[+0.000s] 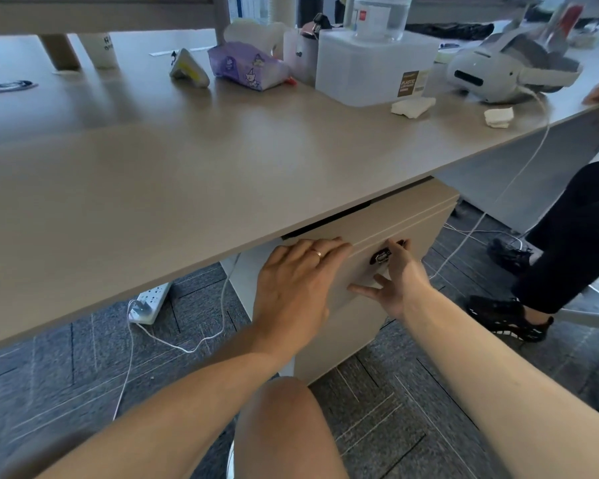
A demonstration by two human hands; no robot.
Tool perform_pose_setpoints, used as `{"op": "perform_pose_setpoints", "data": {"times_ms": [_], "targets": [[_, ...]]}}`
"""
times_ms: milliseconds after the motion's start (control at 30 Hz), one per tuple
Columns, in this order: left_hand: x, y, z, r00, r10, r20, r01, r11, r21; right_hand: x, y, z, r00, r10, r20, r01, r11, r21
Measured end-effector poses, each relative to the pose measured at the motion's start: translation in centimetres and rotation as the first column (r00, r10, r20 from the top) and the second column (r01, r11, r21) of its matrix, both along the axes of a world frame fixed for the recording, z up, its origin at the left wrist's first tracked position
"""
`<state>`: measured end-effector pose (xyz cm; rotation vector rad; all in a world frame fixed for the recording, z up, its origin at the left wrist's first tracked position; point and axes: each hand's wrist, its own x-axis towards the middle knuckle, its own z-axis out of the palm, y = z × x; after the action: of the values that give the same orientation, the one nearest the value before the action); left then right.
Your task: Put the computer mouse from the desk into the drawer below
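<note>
A beige drawer cabinet (419, 219) stands under the desk (194, 174). Its top drawer looks closed, with a small metal lock and key (380, 256) on the front. My left hand (298, 288) lies flat on the drawer front, fingers apart, fingertips at the top seam. My right hand (395, 281) presses the same front just right of the lock, fingers spread, holding nothing. A white wedge-shaped object with a yellow patch (188, 69) lies on the far desk; I cannot tell whether it is the mouse. No other mouse shows.
On the desk stand a purple tissue pack (248, 65), a clear plastic box (370, 69), a white headset (491, 72) with a cable, and two crumpled tissues. A power strip (149, 302) and white cables lie on the carpet. Another person's legs (567, 243) are on the right.
</note>
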<state>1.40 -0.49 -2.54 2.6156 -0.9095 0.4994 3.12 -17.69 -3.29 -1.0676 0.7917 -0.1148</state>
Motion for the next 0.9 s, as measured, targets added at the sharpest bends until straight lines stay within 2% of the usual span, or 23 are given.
{"op": "perform_pose_setpoints", "data": {"times_ms": [567,900], "targets": [[0.29,-0.25,-0.81,1.0,-0.008,0.03,0.01,0.997,-0.072,0.02,0.06,0.13,0.999,0.045,-0.007,-0.045,0.999,-0.002],[0.03,-0.3,-0.44,0.999,0.0,0.033,0.001,1.0,-0.03,-0.27,0.13,0.44,0.998,0.055,0.016,-0.055,0.998,0.016]]}}
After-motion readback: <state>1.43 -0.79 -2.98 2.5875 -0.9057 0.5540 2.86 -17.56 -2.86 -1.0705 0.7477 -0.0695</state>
